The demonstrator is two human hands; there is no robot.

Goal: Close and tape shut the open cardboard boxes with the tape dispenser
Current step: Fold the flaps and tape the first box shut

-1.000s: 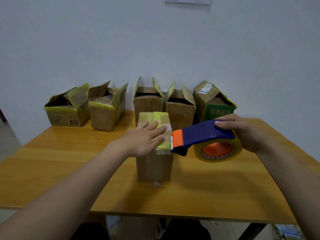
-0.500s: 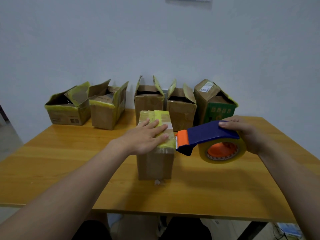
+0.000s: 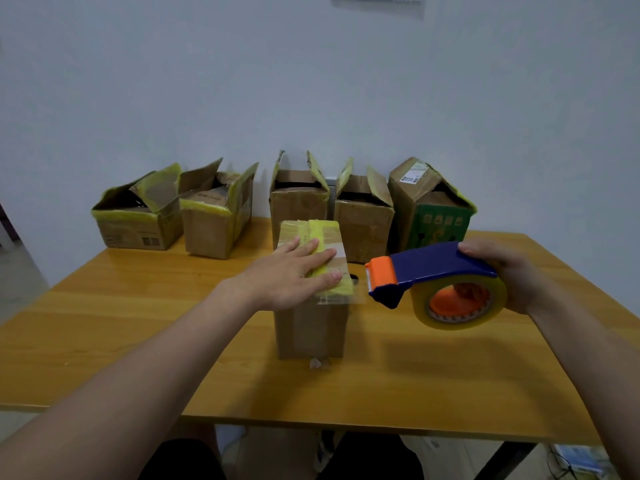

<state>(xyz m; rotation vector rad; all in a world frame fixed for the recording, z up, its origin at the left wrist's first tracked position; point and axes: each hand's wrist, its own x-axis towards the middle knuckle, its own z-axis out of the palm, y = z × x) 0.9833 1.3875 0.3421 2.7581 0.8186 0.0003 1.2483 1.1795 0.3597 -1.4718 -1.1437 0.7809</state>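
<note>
- Now the left hand (image 3: pixel 289 277) lies flat, fingers straight, pressing the closed box (image 3: pixel 311 329) beneath them.
- Just right of its fingertips a loose tape end (image 3: pixel 349 300) juts out; smoothing it down likely comes next.
- Farther right, the right hand (image 3: pixel 504 275) grips the dispenser (image 3: pixel 433 271), clear of the box.
- Beyond the fingers, five open boxes (image 3: pixel 298 209) wait on the wooden table (image 3: pixel 138 341), against a pale wall (image 3: pixel 311 81).

Box (image 3: pixel 311 327) under left hand (image 3: pixel 287 278): matt brown cardboard, top tape (image 3: pixel 322 233) glossy (wrinkled). Dispenser (image 3: pixel 433 268) in right hand (image 3: pixel 502 271): smooth plastic; its roll (image 3: pixel 420 306) glossy, translucent. Table (image 3: pixel 138 323) beneath both hands: wood-grain, satin sheen. Boxes (image 3: pixel 221 226) beyond the hands: creased, scuffed cardboard.
</note>
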